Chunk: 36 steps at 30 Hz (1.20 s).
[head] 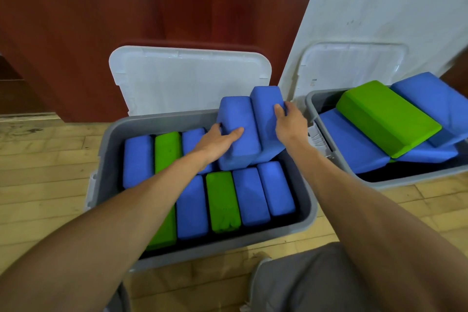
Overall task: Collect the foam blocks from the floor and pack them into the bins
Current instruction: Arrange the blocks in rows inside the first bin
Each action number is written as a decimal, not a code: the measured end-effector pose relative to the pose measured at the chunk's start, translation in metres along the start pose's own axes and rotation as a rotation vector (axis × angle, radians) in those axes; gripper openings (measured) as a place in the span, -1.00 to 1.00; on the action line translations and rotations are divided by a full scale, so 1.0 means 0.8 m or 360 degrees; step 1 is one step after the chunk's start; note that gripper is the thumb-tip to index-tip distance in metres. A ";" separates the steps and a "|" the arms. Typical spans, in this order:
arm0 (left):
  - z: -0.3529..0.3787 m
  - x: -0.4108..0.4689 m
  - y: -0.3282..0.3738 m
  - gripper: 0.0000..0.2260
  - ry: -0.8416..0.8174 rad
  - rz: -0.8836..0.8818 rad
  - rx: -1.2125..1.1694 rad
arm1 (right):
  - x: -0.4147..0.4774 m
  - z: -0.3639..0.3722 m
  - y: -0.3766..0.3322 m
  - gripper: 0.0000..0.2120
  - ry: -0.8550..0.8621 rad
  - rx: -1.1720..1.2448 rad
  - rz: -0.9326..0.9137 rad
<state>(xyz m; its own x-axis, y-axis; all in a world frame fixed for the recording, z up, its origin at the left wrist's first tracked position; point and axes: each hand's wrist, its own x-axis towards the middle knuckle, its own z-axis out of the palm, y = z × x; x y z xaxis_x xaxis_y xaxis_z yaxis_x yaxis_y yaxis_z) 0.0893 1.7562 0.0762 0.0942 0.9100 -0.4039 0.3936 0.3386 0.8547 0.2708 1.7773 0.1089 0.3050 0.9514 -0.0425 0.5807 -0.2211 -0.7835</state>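
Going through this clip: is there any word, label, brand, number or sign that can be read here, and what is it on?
No text in this frame can be read.
Small sticker on the right bin's lid: too small and blurred to read.
Foam blocks, left bin and its lid: no legible print shows.

Under me runs a floor [38, 172] of pale wooden planks, yellowish in grain, with dark scuff marks [33, 130] at the far left, close to the wall's foot. Ahead of me rises a red-brown panel [126, 7] — smooth, with a faint vertical sheen where soft light falls on it. To its right I see a white wall [392, 7], matt and a little smudged — a few small grey marks [353, 22] show high on it. The light is even, without hard shadows.
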 end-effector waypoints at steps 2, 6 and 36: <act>0.008 0.002 0.003 -0.17 0.0029 -0.0015 0.0093 | 0.001 -0.008 0.010 -0.58 0.0095 0.0021 -0.0068; -0.001 0.008 -0.003 -0.17 0.0118 -0.0053 0.0118 | -0.015 -0.001 0.007 -0.42 -0.0101 -0.0035 -0.0207; 0.009 0.039 -0.049 -0.71 0.0258 0.0039 0.0348 | 0.006 0.036 0.029 -0.55 -0.0156 -0.1082 -0.0301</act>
<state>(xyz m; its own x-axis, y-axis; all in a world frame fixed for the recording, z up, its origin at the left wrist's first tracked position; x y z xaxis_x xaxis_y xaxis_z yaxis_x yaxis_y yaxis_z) 0.0832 1.7692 0.0279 -0.0344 0.9496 -0.3116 0.5830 0.2723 0.7655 0.2643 1.7832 0.0723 0.1017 0.9945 -0.0245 0.9689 -0.1046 -0.2243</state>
